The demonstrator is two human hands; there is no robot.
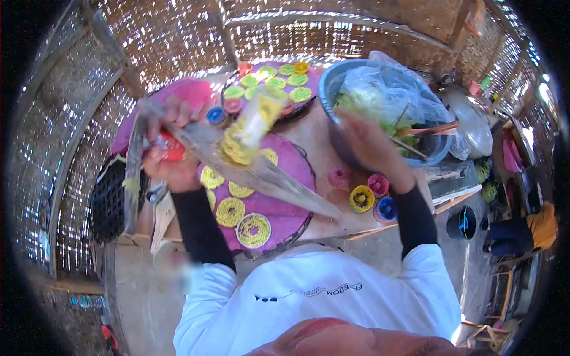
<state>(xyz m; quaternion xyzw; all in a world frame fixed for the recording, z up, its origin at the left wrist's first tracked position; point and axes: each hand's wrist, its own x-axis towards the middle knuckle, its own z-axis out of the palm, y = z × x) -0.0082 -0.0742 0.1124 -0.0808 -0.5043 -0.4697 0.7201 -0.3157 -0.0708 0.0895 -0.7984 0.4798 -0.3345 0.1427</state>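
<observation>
My left hand point(169, 163) is closed around a red plastic piece point(171, 147), beside the upper end of a long weathered wooden lever point(267, 181). Part of that hand is hidden by the wood. Against the lever, a blurred clear container with yellow strands point(240, 145) hangs over a round purple board point(291, 160). Flat yellow noodle-like coils point(230, 212) lie on this board, one inside a pale ring point(254, 230). Smeared by motion, my right hand point(377, 148) is at the near edge of a blue basin point(325, 89); its fingers cannot be made out clearly.
A second purple board point(276, 113) at the back carries several yellow-green coils. Small pink, yellow point(362, 199) and blue point(386, 209) cups stand by my right forearm. Plastic bags point(386, 86) fill the basin. A metal lid point(472, 127) leans at right; another person point(522, 231) is farther off.
</observation>
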